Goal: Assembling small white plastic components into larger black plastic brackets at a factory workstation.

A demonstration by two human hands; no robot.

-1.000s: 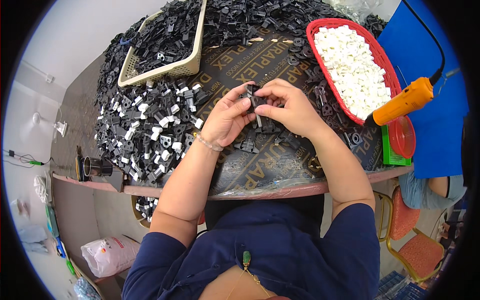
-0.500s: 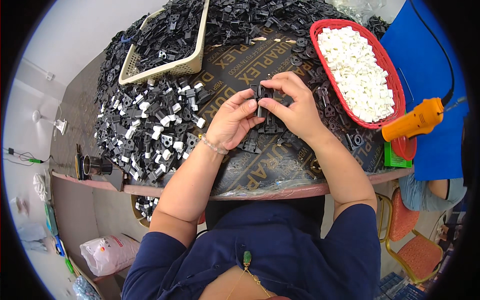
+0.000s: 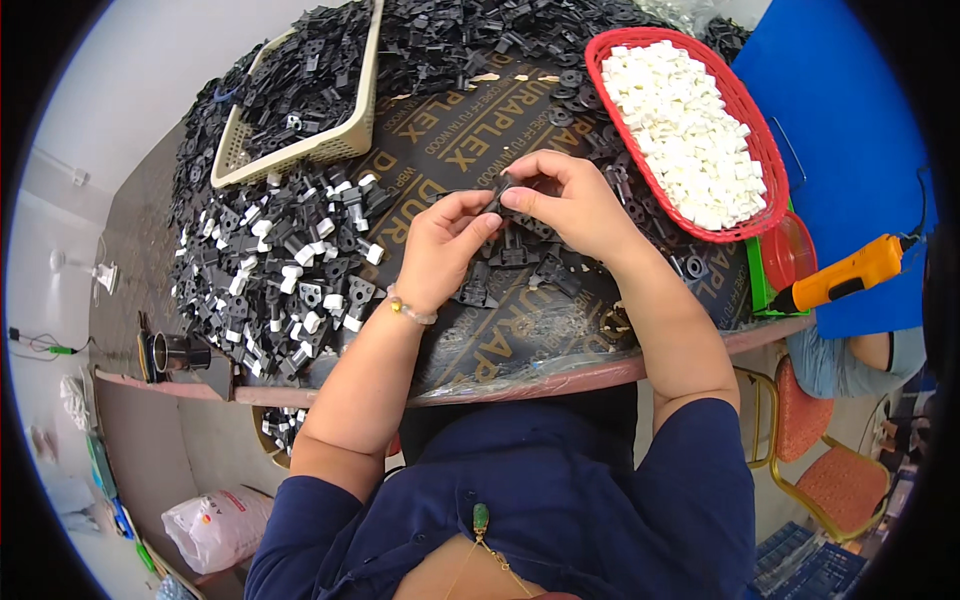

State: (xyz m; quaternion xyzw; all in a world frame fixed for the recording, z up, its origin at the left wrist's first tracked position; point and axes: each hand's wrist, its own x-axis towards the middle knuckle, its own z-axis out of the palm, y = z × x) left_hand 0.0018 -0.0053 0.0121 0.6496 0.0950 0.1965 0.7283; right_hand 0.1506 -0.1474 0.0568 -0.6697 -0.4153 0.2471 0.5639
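Above the middle of the table, my left hand (image 3: pixel 437 248) and my right hand (image 3: pixel 580 208) meet at a small black plastic part (image 3: pixel 503 188). My right thumb and fingers pinch it from the right. The left fingertips close on its lower left side, partly hiding it. Just below my hands, several loose black parts (image 3: pixel 515 255) lie on the dark board. To the left of my left hand spreads a heap of black parts with white pieces fitted on them (image 3: pixel 290 270). On the right, a red basket (image 3: pixel 597 65) holds many small white pieces (image 3: pixel 685 135).
A cream plastic basket (image 3: pixel 345 145) of black parts stands at the back left, amid a large black pile (image 3: pixel 480 30). At the right, an orange electric screwdriver (image 3: pixel 850 273) is near a green box (image 3: pixel 757 280). A metal cup (image 3: pixel 180 352) sits by the left front edge.
My left hand has turned, its back now more upward, with the fingers still at the part. The orange screwdriver has shifted right and down. The whole view has shifted slightly.
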